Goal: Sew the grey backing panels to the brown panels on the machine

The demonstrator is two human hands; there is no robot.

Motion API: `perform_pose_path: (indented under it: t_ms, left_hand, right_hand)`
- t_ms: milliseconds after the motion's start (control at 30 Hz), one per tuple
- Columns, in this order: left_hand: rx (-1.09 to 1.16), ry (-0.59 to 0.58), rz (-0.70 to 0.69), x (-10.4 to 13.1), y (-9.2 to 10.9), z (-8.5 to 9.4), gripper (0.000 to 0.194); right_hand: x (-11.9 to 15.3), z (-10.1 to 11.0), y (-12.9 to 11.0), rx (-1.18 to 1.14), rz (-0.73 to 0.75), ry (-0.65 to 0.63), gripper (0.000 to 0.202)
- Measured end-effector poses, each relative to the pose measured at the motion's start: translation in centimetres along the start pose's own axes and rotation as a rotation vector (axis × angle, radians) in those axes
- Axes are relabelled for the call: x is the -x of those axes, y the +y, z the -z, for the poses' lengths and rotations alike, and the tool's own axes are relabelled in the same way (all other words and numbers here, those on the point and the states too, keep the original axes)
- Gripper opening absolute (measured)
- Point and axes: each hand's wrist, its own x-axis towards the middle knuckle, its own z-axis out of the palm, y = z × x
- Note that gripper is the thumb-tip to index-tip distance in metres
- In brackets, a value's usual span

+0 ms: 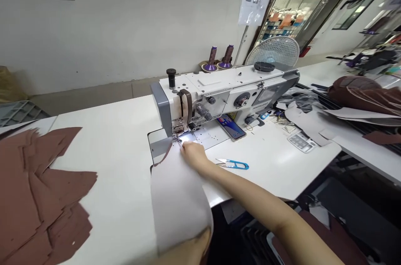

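Note:
A large cut piece of material [181,198], pale on top with a brown underside at its folded left edge, runs from the sewing machine's needle area [179,137] over the front table edge. My right hand [193,154] is closed on its upper right edge, just beside the lit presser foot. Low in the view, my left hand [199,246] is partly blurred and cut off by the frame; it bends round the piece's lower right edge, fingers mostly hidden. The white sewing machine [219,93] stands behind both hands. Blue-handled thread snips [233,164] lie right of my right wrist.
Brown cut pieces [34,198] are heaped on the left of the table. A phone [232,126] lies under the machine arm. Two brown thread cones [212,58] and a fan [274,51] stand behind. More brown pieces [366,93] are stacked at the right.

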Motion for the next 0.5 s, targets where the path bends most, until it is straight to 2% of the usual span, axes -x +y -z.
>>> perform_pose_path:
  t_ms: [67, 133, 167, 200, 233, 267, 300, 333, 367, 433, 500]
  left_hand:
    - [0.074, -0.223, -0.136, -1.9, 0.7, 0.7, 0.037]
    - [0.174, -0.510, -0.237, -3.8, 0.8, 2.7, 0.037]
    - [0.226, -0.635, -0.245, -4.7, 0.5, 4.1, 0.033]
    - [0.261, -0.691, -0.208, -5.7, -0.2, 5.5, 0.031]
    - [0.256, -0.634, -0.122, -6.7, -1.2, 6.7, 0.032]
    - [0.211, -0.476, -0.003, -7.7, -2.4, 7.8, 0.035]
    - [0.139, -0.251, 0.106, -8.8, -3.8, 8.5, 0.036]
    - [0.061, -0.032, 0.157, -9.8, -5.3, 8.8, 0.037]
    - [-0.013, 0.118, 0.167, -10.7, -6.7, 8.8, 0.038]
    - [-0.141, 0.266, 0.128, -12.2, -8.9, 7.6, 0.042]
    - [-0.237, 0.301, 0.089, -13.2, -10.1, 6.0, 0.046]
  right_hand:
    - [0.8, -0.4, -0.5, 0.054, 0.033, -0.004, 0.025]
    - [1.4, -0.9, -0.7, 0.105, 0.074, 0.011, 0.026]
    - [1.7, -1.1, -0.8, 0.130, 0.095, 0.019, 0.026]
    - [1.9, -1.3, -0.8, 0.150, 0.112, 0.027, 0.025]
    - [2.0, -1.5, -0.7, 0.161, 0.123, 0.034, 0.024]
    - [2.1, -1.6, -0.7, 0.166, 0.132, 0.036, 0.023]
    - [2.1, -1.7, -0.6, 0.167, 0.135, 0.036, 0.022]
    - [2.1, -1.7, -0.6, 0.165, 0.135, 0.035, 0.021]
    - [2.0, -1.7, -0.6, 0.162, 0.135, 0.033, 0.021]
    - [1.9, -1.7, -0.5, 0.155, 0.137, 0.030, 0.021]
    - [1.7, -1.7, -0.5, 0.148, 0.143, 0.031, 0.023]
